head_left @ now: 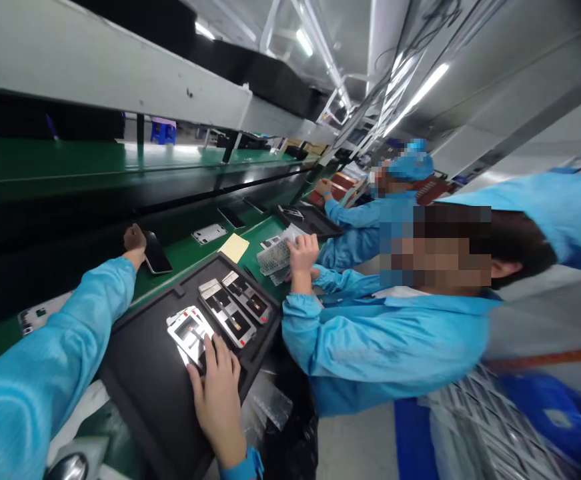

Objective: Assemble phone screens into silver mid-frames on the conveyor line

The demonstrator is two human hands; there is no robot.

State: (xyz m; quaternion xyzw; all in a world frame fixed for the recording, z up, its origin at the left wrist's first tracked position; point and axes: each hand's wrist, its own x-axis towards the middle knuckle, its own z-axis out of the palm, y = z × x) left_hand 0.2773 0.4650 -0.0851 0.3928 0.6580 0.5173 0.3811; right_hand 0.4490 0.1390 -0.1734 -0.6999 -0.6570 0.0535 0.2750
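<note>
My left hand (pixel 135 241) reaches out over the green belt, its fingers curled at the left edge of a dark-screened smartphone (pixel 157 254); part of the grip is hidden. My right hand (pixel 219 387) is over a black foam tray (pixel 143 373). Its thumb and fingers are round the near end of a white phone frame (pixel 189 331), which overlaps another one. To the right in the same tray lie more phone frames (pixel 229 315) with black and metal insides, side by side.
A co-worker (pixel 385 340) in blue sits close on my right, handling bubble wrap (pixel 275 257). Farther off is another co-worker (pixel 365 220). A yellow paper (pixel 234 247) and a white phone frame (pixel 209 234) lie beyond the tray. Plastic bags (pixel 270 400) hang beside it.
</note>
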